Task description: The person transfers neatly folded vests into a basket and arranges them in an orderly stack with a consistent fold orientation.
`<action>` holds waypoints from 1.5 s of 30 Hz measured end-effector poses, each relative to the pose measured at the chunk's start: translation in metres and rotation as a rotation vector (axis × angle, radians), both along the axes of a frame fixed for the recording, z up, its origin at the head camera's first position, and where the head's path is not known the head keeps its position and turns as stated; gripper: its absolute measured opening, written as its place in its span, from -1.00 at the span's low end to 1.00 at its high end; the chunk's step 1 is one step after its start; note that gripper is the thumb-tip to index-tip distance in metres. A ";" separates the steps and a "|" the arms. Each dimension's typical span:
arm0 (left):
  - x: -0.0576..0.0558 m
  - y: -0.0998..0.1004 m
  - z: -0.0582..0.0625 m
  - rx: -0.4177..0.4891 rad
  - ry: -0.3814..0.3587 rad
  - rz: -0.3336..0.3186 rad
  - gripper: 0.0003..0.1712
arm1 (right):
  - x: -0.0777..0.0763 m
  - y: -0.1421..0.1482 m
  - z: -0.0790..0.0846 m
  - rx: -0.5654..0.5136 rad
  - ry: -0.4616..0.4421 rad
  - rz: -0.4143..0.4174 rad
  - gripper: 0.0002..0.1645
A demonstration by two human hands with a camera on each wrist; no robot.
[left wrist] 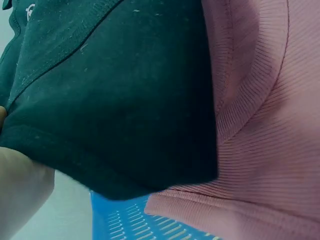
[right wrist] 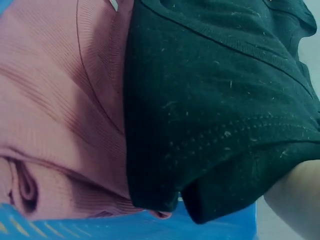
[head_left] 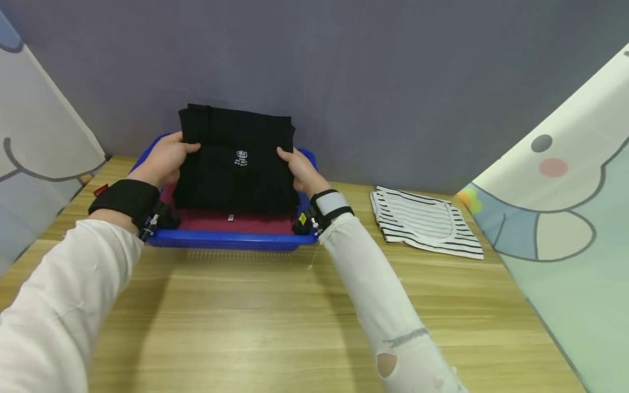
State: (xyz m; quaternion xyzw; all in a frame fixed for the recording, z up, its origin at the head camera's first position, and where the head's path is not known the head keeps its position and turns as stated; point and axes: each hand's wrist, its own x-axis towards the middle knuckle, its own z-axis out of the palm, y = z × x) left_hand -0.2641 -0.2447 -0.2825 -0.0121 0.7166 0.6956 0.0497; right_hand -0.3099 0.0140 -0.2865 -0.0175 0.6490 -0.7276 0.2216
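Black garment (head_left: 236, 183), folded, is held tilted up over the basket (head_left: 231, 240), above the red garment (head_left: 206, 221) lying inside; cannot tell whether its lower edge touches the red cloth. Left hand (head_left: 166, 159) and right hand (head_left: 303, 170) are clamped on its opposite side edges, thumbs on the front face, other fingers mostly hidden. Judgement: matched grips at both sides keep the folds together and the panel level. Striped garment (head_left: 425, 222) lies flat on the table (head_left: 245, 316), right of the basket and apart from it, which presumably leaves the hands room.
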 end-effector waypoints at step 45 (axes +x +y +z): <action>0.005 0.008 -0.003 -0.492 -0.115 -0.220 -0.35 | 0.005 0.010 -0.011 0.200 -0.141 0.244 -0.47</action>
